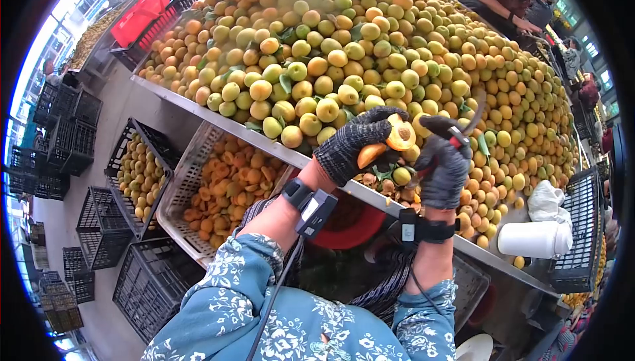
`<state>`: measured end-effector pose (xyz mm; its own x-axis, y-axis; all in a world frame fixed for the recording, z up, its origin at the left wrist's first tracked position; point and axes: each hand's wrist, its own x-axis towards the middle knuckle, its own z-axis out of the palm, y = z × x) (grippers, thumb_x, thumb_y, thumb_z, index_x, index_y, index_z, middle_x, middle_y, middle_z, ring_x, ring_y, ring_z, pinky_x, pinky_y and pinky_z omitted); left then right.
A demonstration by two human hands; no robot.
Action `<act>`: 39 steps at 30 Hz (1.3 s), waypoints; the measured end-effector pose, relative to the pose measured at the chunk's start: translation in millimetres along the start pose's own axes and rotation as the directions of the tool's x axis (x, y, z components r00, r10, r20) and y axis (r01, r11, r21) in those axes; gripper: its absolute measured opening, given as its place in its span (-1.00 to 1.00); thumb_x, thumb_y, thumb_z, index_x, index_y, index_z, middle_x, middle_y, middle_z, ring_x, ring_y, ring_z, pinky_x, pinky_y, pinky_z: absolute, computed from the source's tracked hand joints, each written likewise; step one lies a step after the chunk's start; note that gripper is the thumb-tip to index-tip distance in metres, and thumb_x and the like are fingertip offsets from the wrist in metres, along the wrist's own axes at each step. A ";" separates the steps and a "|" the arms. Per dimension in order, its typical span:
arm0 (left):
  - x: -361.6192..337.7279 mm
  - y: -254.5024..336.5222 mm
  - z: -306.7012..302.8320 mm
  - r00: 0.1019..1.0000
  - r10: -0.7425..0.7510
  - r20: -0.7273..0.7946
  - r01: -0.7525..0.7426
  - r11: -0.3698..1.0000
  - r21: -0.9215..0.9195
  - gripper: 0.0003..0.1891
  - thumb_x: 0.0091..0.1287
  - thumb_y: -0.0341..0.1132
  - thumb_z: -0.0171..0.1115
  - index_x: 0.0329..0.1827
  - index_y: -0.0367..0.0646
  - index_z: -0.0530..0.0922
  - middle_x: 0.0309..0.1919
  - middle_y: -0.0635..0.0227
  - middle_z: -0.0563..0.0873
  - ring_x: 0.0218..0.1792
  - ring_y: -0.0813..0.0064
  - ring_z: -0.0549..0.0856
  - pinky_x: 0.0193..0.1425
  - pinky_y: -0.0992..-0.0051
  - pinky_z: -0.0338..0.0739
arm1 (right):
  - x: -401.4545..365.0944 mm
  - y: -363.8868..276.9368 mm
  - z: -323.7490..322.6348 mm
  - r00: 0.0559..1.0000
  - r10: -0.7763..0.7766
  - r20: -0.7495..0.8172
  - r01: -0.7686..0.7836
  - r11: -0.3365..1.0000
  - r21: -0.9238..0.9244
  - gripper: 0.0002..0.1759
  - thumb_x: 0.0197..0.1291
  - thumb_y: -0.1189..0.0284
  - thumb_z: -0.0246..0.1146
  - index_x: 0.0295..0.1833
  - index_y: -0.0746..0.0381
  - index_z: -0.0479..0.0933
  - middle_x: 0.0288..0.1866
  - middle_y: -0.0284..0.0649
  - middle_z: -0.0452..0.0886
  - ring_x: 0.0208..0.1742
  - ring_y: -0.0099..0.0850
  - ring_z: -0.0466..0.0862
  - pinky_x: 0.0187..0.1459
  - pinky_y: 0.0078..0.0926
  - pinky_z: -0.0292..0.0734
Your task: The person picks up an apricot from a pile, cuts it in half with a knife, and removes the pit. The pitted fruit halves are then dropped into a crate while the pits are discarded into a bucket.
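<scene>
Split orange apricot (pixel 399 135) sits at the fingertips of the left hand (pixel 354 149), which wears a dark knitted glove and is closed around the fruit, held just above the near edge of the grey metal table (pixel 198 115). Its cut face, with a dark hollow in the middle, is turned up and toward the camera. The fruit is nearly round, so no long axis is plain. An orange sliver lower down under the fingers may belong to the same fruit; I cannot tell. The right hand (pixel 442 172), gloved likewise, is clenched on a small red-handled knife (pixel 456 139), whose thin curved blade rises up and to the right, just beside the fruit.

I judge the fruit to be light, soft and wet at the cut, apt to bruise or slip. It is best taken by the skin side, pinched lightly around the rim.

A great heap of yellow-green and orange apricots (pixel 344 43) covers the table behind. Under the table stand a white slatted crate of halved apricots (pixel 192 169) and a black crate of whole ones (pixel 126 146). A white plastic jar (pixel 534 238) lies on its side at the right.
</scene>
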<state>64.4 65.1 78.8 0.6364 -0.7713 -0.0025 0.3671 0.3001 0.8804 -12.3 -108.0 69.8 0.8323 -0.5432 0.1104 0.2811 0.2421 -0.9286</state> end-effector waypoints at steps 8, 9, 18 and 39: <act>3.4 -28.4 2.9 0.981 -0.147 0.123 0.170 0.964 -0.206 -0.37 0.19 -0.27 0.28 0.37 -0.15 0.38 0.12 0.34 0.56 0.03 0.56 0.58 -0.14 0.64 0.59 | 5.4 -16.8 -17.1 0.999 -0.043 -0.029 0.052 0.887 0.458 -0.71 0.29 0.21 0.27 -0.11 0.22 0.51 -0.59 -0.42 0.38 -0.71 -0.58 0.31 -0.66 -0.58 0.26; 2.3 -29.4 8.2 0.987 -0.124 0.101 0.144 0.964 -0.221 -0.43 0.20 -0.30 0.27 0.32 -0.14 0.41 0.04 0.37 0.57 -0.09 0.57 0.61 -0.08 0.62 0.60 | 5.9 -17.9 -18.4 0.996 -0.053 -0.068 0.079 0.874 0.479 -0.71 0.30 0.18 0.26 -0.15 0.20 0.50 -0.63 -0.46 0.31 -0.72 -0.59 0.27 -0.65 -0.56 0.23; 7.8 -45.6 38.0 0.986 -0.060 0.154 0.040 0.991 0.127 -0.29 -0.04 -0.39 0.40 0.29 -0.21 0.41 0.09 0.36 0.55 0.06 0.57 0.54 0.04 0.59 0.53 | 6.0 -24.6 -28.6 0.976 -0.158 -0.153 0.207 0.891 0.403 -0.70 0.28 0.17 0.30 -0.25 0.18 0.48 -0.67 -0.45 0.32 -0.72 -0.59 0.26 -0.64 -0.57 0.22; 12.0 -75.3 42.7 0.981 0.178 0.078 -0.187 0.759 0.624 -0.33 -0.13 -0.37 0.49 0.12 -0.19 0.43 -0.07 0.14 0.59 0.04 0.16 0.61 0.16 0.32 0.49 | 0.8 -8.4 -14.2 0.971 -0.063 -0.232 0.153 0.905 0.397 -0.85 0.23 0.36 0.32 -0.28 0.16 0.50 -0.68 -0.44 0.36 -0.77 -0.62 0.33 -0.70 -0.68 0.22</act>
<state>15.5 9.3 32.7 0.6367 -0.7470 0.1914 -0.2641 0.0220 0.9642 -20.7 -121.9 72.7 0.6796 -0.7288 0.0833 0.5717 0.4551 -0.6827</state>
